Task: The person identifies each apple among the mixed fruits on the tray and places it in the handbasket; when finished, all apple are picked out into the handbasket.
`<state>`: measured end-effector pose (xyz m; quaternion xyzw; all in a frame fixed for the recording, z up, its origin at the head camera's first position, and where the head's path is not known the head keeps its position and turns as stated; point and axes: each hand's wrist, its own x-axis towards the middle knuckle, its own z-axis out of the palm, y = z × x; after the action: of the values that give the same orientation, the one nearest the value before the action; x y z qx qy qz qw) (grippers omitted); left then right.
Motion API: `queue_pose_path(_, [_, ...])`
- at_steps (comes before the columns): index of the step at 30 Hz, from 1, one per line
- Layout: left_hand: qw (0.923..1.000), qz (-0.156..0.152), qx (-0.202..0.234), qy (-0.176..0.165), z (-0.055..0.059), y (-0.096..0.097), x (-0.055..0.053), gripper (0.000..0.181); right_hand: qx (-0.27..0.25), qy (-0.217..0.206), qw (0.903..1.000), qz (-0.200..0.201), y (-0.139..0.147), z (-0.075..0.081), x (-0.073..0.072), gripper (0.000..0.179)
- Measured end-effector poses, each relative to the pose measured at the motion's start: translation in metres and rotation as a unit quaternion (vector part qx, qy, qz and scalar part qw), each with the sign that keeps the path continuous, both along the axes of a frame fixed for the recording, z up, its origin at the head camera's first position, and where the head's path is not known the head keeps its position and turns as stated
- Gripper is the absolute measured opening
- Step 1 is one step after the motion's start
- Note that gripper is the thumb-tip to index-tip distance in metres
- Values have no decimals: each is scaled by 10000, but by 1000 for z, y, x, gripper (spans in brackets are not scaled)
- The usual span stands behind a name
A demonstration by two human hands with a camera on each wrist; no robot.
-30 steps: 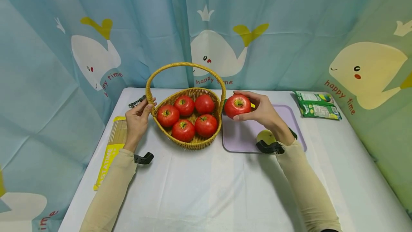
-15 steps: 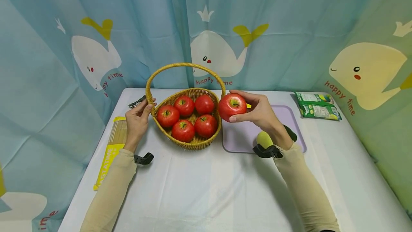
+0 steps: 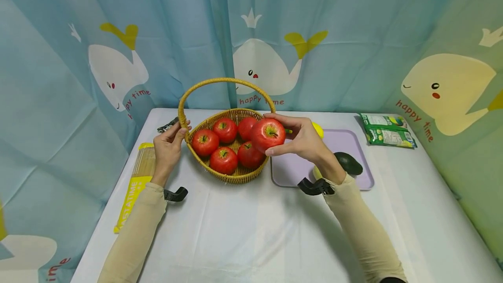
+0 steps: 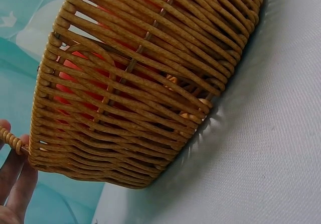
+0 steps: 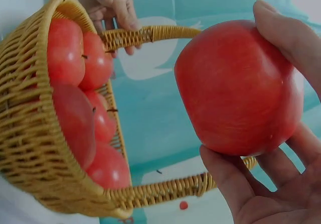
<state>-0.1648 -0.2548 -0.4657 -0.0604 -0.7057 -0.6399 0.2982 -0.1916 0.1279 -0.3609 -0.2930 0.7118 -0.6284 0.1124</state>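
My right hand (image 3: 300,139) grips a red apple (image 3: 268,135) between thumb and fingers, held over the right side of a wicker basket (image 3: 235,178). The right wrist view shows that apple (image 5: 241,88) large, apart from the basket. Several more red apples (image 3: 223,160) lie inside the basket. At the basket's left side, my left hand (image 3: 167,150) pinches the lower end of the arched handle (image 3: 228,80). In the left wrist view, the fingers (image 4: 22,186) touch the handle's base beside the woven wall (image 4: 115,118).
A lilac tray (image 3: 353,143) at right bears an avocado (image 3: 348,163), with a yellow fruit (image 3: 317,130) at its back edge; my right arm partly covers them. Green packets (image 3: 388,130) lie at the far right. A yellow pasta pack (image 3: 135,187) lies left, near a small dark item (image 3: 167,125).
My right hand has carried the apple leftward, from above the tray to over the basket's right side. The left hand and basket have stayed in place.
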Motion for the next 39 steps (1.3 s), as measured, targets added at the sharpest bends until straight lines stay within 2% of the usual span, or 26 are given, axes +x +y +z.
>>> queue_pose_path(6, [10000, 4, -7, -11, -1, 0, 1, 33, -89, -106, 9996, 239, -12, 0, 0, 82])
queue_pose_path(15, [10000, 7, 17, 26, -1, -1, 1, 33, -36, -324, 9987, 395, -34, -1, 1, 82])
queue_pose_path(27, [10000, 15, -1, 57, -2, -1, -1, 33, -243, -424, 9970, 595, -59, -16, -4, 89])
queue_pose_path(31, [10000, 2, 22, 60, 0, 0, -1, 33, -201, -375, 9976, 554, -66, -21, -7, 88])
queue_pose_path(39, [10000, -7, 45, 23, 2, 0, -2, 34, -157, -619, 9970, 430, -76, -32, -13, 90])
